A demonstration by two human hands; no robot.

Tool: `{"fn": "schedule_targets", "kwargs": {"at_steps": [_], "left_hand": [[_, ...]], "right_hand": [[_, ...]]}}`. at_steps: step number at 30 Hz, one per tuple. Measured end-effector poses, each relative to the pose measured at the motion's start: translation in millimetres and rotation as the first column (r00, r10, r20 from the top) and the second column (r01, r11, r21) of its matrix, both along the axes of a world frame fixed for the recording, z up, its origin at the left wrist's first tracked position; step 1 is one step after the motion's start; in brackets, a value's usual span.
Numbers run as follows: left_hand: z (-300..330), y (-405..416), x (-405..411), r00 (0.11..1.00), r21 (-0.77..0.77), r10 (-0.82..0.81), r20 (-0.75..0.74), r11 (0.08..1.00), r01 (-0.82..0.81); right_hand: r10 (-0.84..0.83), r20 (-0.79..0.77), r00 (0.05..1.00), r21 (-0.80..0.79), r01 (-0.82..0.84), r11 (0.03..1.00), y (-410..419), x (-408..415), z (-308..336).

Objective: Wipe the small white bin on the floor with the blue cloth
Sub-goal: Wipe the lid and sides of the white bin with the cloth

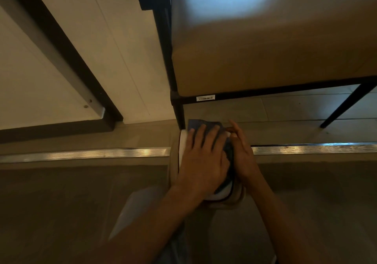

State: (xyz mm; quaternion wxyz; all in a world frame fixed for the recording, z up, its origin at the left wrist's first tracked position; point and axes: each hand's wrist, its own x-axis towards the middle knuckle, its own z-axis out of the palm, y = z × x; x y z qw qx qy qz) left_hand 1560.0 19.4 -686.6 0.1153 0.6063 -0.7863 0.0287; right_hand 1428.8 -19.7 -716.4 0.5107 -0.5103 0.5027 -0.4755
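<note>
In the head view, the small white bin [183, 147] stands on the floor over the metal strip [81, 153], just beside the black chair leg [179, 114]. The left hand [202, 159] presses the blue cloth [195, 124] on its top with straight fingers. The right hand [242, 157] lies against its right side; whether it grips, I cannot tell. It is better to hold the bin steady and wipe with short strokes. The leg blocks the far side, and the near floor gives more room.

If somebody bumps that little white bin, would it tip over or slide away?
It probably tips or slides easily. The bin looks small and light, and the right hand sits against its side, seemingly steadying it, while the left hand presses the cloth on top. The smooth floor likely lets it slide.
</note>
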Motion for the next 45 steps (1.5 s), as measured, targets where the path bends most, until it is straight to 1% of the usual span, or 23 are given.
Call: {"fn": "schedule_targets", "kwargs": {"at_steps": [3,4,6,8,11,13,16,18,19,20,22,24,26,28,30,32,33,35,37,39,41,42,45], "left_hand": [[-10.4,27.7,33.8,0.96,-0.012,-0.232,0.157,0.971,0.237],[-12.6,29.0,52.4,0.945,-0.018,-0.266,0.193,0.961,0.274],[-12.9,22.4,77.2,0.965,-0.03,-0.206,0.164,0.977,0.213],[-10.8,4.6,74.7,0.997,0.007,-0.059,0.052,0.998,0.059],[-1.3,-18.5,33.9,0.992,0.027,0.124,-0.003,0.992,-0.123],[2.4,-15.0,5.6,0.991,0.005,0.132,0.0,0.991,-0.132],[-6.9,18.0,5.4,0.992,0.013,-0.084,0.092,0.996,0.083],[-10.4,27.1,38.6,0.955,0.015,-0.24,0.172,0.971,0.241],[-12.6,24.7,58.3,0.949,0.015,-0.261,0.175,0.965,0.263],[-12.7,19.5,73.2,0.962,0.016,-0.239,0.134,0.971,0.24],[-5.1,2.3,81.8,0.992,0.064,-0.108,-0.06,0.992,0.112],[6.5,-18.5,63.1,0.959,0.162,0.089,-0.269,0.986,-0.047],[18.0,-34.7,36.0,0.95,0.21,0.187,-0.251,0.968,-0.135],[23.0,-29.1,9.0,0.98,0.194,0.107,-0.167,0.978,-0.073],[12.9,-4.6,-0.7,0.985,0.159,-0.089,-0.147,0.981,0.112],[6.5,11.0,18.1,0.967,0.107,-0.224,-0.124,0.965,0.238],[3.4,10.5,34.9,0.965,0.093,-0.236,-0.115,0.965,0.247],[1.4,-1.3,65.8,0.973,0.153,-0.089,-0.211,0.98,0.123],[8.5,-24.7,76.8,0.919,0.314,0.141,-0.368,0.949,-0.02],[14.5,-40.1,59.6,0.91,0.346,0.24,-0.34,0.931,-0.116],[16.6,-39.2,32.4,0.955,0.231,0.192,-0.226,0.963,-0.139],[17.6,-31.5,21.1,0.966,0.179,0.135,-0.221,0.979,-0.096],[8.1,2.4,21.8,0.955,0.059,-0.169,-0.244,0.98,0.188]], "right_hand": [[0.009,0.014,1.0,0.036,-0.01,0.999,-1.3,0.9,-0.2],[-0.007,-0.001,1.0,0.033,0.007,0.999,-3.0,2.6,-1.4],[-0.027,-0.022,0.999,0.023,0.028,0.999,-6.3,5.4,-3.6],[-0.028,-0.025,0.999,0.029,0.029,0.999,-8.0,6.6,-6.2],[-0.032,-0.046,0.998,-0.013,0.031,0.999,-4.5,6.1,-3.5],[-0.024,-0.041,0.999,-0.017,0.023,1.0,-3.4,3.7,-1.2],[0.003,0.034,0.999,0.022,-0.004,1.0,-2.2,2.5,0.7],[-0.013,0.017,1.0,0.027,0.012,1.0,-3.8,4.2,-1.5],[-0.017,-0.004,1.0,0.021,0.017,1.0,-3.7,4.4,-2.6],[-0.022,-0.022,1.0,0.015,0.022,1.0,-4.4,4.5,-4.7],[-0.032,-0.037,0.999,0.016,0.033,0.999,-4.8,4.6,-7.8],[-0.04,-0.042,0.998,0.012,0.04,0.999,-3.6,5.0,-6.7],[-0.028,-0.038,0.999,-0.005,0.028,1.0,-2.6,4.4,-3.4],[-0.024,-0.046,0.999,-0.01,0.024,1.0,-2.1,2.7,-2.8],[-0.007,-0.054,0.999,-0.017,0.006,1.0,-0.1,2.3,-4.2],[0.018,-0.06,0.998,-0.005,-0.018,1.0,0.3,3.0,-6.0],[0.005,-0.048,0.999,0.012,-0.004,1.0,-0.1,3.8,-5.5],[-0.025,-0.039,0.999,0.015,0.026,1.0,-1.6,4.0,-2.6],[-0.043,-0.056,0.998,0.007,0.043,0.999,-2.7,3.1,-4.0],[-0.043,-0.051,0.998,0.012,0.044,0.999,-2.3,1.9,-5.7],[-0.035,-0.046,0.998,0.019,0.036,0.999,-2.7,0.3,-7.0],[-0.033,-0.042,0.999,0.008,0.033,0.999,-2.0,0.5,-6.6],[-0.03,0.001,1.0,-0.002,0.03,1.0,-1.3,3.0,-6.5]]}}
